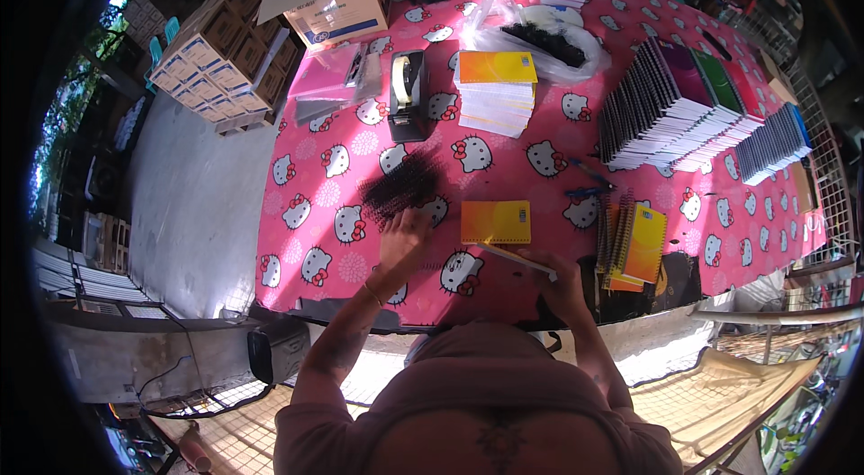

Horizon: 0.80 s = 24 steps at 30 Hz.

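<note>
My left hand (407, 239) reaches to the near edge of a pile of black spiral binding coils (400, 185). Its fingers are curled together, and what they pinch, if anything, is hidden. A thin dark coil (441, 266) shows on the cloth beside that wrist. In my right hand (562, 282) is a thin notebook (515, 257), tilted and seen mostly by its edge, gripped at its right end. Just beyond it lies a yellow-orange notebook (495, 221). To the right, several spiral-bound yellow notebooks (644, 244) overlap near the table edge.
A pink patterned cloth (513, 171) covers the table. Farther back are a yellow-topped stack (497, 68), a tape dispenser (407, 95), a plastic bag with black coils (576, 70) and an open carton (337, 3). Bound notebooks (661, 106) stand at right; pliers (589, 192) lie nearer.
</note>
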Each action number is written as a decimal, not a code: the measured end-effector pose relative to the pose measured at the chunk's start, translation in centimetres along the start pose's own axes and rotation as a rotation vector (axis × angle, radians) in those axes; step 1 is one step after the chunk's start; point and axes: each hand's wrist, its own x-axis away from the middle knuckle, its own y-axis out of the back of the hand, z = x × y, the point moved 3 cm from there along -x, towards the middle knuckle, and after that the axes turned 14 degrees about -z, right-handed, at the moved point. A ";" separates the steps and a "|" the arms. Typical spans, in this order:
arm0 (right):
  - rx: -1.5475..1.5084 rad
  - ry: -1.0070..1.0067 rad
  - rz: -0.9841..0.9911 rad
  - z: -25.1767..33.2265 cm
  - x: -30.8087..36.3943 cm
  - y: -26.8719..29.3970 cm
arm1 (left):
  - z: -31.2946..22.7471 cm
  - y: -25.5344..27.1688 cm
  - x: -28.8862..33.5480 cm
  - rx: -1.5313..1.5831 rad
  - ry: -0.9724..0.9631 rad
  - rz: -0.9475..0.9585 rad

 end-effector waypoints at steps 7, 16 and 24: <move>0.017 -0.022 0.003 0.2 -0.1 0.1 | -1.7 2.4 -0.3 0.134 0.104 -0.090; -0.012 0.074 -0.001 0.5 -0.2 -0.3 | -4.8 6.6 -2.7 0.337 0.123 -0.162; -0.087 -0.157 -0.031 -0.4 -0.3 0.2 | -5.8 7.8 -3.3 0.809 0.498 -0.096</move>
